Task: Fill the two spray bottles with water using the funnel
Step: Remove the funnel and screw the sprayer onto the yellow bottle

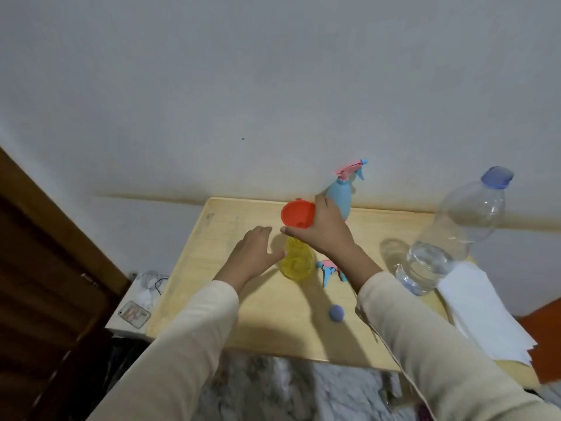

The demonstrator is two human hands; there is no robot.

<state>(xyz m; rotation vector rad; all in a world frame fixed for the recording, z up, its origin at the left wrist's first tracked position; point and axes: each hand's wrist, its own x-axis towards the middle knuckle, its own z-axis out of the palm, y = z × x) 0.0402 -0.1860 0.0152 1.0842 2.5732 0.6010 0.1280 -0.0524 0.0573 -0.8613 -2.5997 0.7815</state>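
Funnel [298,214] hung over the yellow bottle [297,262]!
Right hand [326,229] gripped it, left hand [255,250] lay open alongside; next, the spout needed seating squarely.

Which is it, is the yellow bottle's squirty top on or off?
Off. The spray top lies on the table beside the yellow bottle; the right hand holds the orange funnel above it.

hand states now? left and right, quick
Left hand: open, fingers straight, beside the yellow bottle, holding nothing.
Right hand: grip on the red funnel, above that bottle.
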